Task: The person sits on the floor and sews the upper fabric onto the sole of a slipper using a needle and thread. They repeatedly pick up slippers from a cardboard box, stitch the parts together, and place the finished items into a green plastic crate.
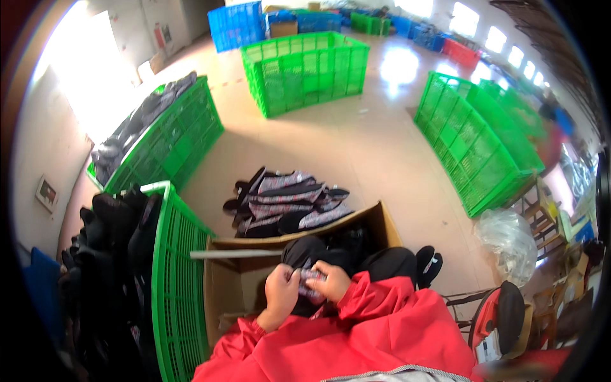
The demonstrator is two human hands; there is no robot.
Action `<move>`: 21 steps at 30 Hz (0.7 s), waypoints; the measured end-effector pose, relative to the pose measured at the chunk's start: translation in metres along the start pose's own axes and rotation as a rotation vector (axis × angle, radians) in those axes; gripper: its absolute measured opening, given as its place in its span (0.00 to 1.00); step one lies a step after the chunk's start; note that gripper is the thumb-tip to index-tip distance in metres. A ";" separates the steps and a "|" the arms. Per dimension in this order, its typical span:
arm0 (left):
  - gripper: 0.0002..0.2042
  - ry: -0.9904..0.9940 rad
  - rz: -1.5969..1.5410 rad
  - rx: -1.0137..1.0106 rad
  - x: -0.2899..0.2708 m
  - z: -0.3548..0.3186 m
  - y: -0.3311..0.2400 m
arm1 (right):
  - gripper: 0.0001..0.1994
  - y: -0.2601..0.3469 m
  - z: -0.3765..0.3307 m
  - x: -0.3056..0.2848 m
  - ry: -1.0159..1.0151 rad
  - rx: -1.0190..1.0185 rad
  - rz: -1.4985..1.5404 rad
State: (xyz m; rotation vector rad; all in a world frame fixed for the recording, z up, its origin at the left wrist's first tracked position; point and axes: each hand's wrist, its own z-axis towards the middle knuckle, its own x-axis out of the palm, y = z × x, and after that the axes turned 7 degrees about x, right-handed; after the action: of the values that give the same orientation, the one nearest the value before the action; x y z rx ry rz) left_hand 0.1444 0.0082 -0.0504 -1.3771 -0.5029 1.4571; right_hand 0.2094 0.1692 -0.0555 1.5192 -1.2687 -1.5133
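Note:
Over my lap, my left hand point(280, 298) and my right hand point(333, 282) pinch a small soft piece of patterned fabric point(310, 286), pink-grey with black. Both hands are closed, fingertips close together, the left slightly nearer to me. The fabric's lower part hangs between my knees, and its exact kind is hard to make out. Beyond my knees lies a pile of similar patterned and black soft shoe-like pieces point(286, 198) on the floor. An open cardboard box point(230, 283) stands around my legs, with a pale flat strip point(235, 254) across its left side.
At my left, a green crate point(181, 280) stands beside heaped black pieces point(114, 254). More green crates stand ahead-left point(172, 140), ahead point(312, 70) and ahead-right point(471, 140). A clear plastic bag point(506, 239) and a red-and-black chair point(493, 318) are at my right.

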 end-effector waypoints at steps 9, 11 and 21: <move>0.09 0.009 0.264 0.263 0.016 0.005 0.000 | 0.10 -0.027 0.031 0.020 -0.024 0.143 0.379; 0.09 -0.057 0.071 0.100 0.020 0.006 0.004 | 0.09 -0.033 0.046 0.013 0.008 0.219 0.472; 0.10 0.144 -0.479 -0.366 0.017 -0.032 0.027 | 0.10 -0.034 0.059 0.015 -0.002 0.293 0.509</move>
State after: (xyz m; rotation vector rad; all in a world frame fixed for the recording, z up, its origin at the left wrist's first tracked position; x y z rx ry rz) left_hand 0.1658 0.0015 -0.0897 -1.4987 -0.9660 0.8979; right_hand 0.1569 0.1779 -0.1002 1.2282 -1.7743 -1.0328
